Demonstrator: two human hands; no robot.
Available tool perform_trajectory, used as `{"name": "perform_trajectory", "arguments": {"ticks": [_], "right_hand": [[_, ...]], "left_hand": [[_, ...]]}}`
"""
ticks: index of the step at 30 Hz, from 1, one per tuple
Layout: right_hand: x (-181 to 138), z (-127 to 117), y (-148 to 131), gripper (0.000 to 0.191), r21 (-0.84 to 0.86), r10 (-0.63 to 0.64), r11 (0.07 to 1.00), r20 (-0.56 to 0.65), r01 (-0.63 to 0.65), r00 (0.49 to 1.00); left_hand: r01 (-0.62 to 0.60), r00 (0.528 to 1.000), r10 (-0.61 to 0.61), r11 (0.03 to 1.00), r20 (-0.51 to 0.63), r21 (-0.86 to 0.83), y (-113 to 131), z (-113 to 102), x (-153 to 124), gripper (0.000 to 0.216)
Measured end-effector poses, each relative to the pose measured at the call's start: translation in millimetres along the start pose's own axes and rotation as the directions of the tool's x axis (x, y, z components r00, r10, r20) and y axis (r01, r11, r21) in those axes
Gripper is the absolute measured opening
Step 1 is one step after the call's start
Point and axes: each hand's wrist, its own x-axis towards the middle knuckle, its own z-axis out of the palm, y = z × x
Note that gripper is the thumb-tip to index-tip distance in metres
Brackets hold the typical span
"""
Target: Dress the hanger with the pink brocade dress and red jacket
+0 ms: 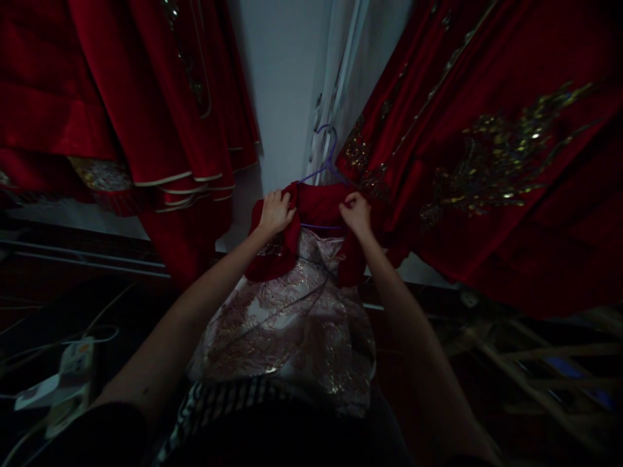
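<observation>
Nearest, a pale brocade skirt (292, 324) drapes down toward the person. Above it, 2 hands work the red jacket (318, 206) on its purple hanger (326, 152): the left hand (275, 212) is clenched on one shoulder edge, and the right hand (355, 213) pinches the other. The step looks like settling the fabric on the hanger, which calls for even tension on both sides. Beyond hang red embroidered gowns (487, 162)

Dark floor (58, 285) carrying cables and a frame
A white power strip (73, 383) is lying at lower left, white cables (114, 299) trailing around it; a pale wooden frame (530, 363) is resting at right.
</observation>
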Motion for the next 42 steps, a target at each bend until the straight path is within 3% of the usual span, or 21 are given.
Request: {"name": "perform_trajectory", "arguments": {"ticks": [4,8,11,13,18,22,25,28,31,36,42], "right_hand": [[-15,7,-18,0.014,0.272,-0.107,0.961,0.229,0.042,0.968],[-21,-5,-6,0.025,0.466,-0.075,0.876,0.385,-0.124,0.92],[-27,-6,5,0.027,0.54,-0.027,0.817,0.385,-0.202,0.922],[-34,1,5,0.024,0.578,-0.021,0.787,0.374,-0.215,0.927],[-50,19,-8,0.019,0.658,-0.104,0.742,0.306,-0.131,0.946],[-58,17,-8,0.029,0.691,-0.087,0.688,0.379,-0.22,0.921],[-64,15,-2,0.035,0.721,-0.087,0.626,0.443,-0.297,0.892],[-71,18,4,0.04,0.723,-0.138,0.654,0.403,-0.222,0.905],[-74,21,7,0.041,0.671,-0.197,0.733,0.367,-0.112,0.909],[-75,21,7,0.036,0.611,-0.226,0.791,0.331,-0.025,0.916],[-81,12,-2,0.027,0.538,-0.248,0.836,0.188,0.112,0.95]], "left_hand": [[0.014,1.0,-0.014,0.998,-0.006,-0.062,-7,-1,6,0.031],[0.002,0.999,-0.01,0.985,-0.045,-0.173,-4,-13,7,0.028],[0.032,0.979,-0.08,0.969,-0.187,-0.245,16,-21,-8,0.026],[0.038,0.972,-0.097,0.964,-0.216,-0.262,37,-21,-23,0.025],[-0.027,0.999,0.009,0.897,-0.043,-0.441,78,-6,-46,0.023],[0.009,0.999,-0.035,0.775,-0.029,-0.632,77,-3,-46,0.02],[0.084,0.991,-0.134,0.582,0.006,-0.809,71,0,-50,0.032],[0.172,0.955,-0.29,0.358,0.066,-0.918,69,6,-58,0.035],[0.234,0.919,-0.375,0.274,0.121,-0.933,68,7,-64,0.022],[0.216,0.95,-0.289,0.329,0.12,-0.919,66,-3,-66,0.011],[0.073,0.996,-0.081,0.62,0.029,-0.782,61,-22,-64,0.014]]}}
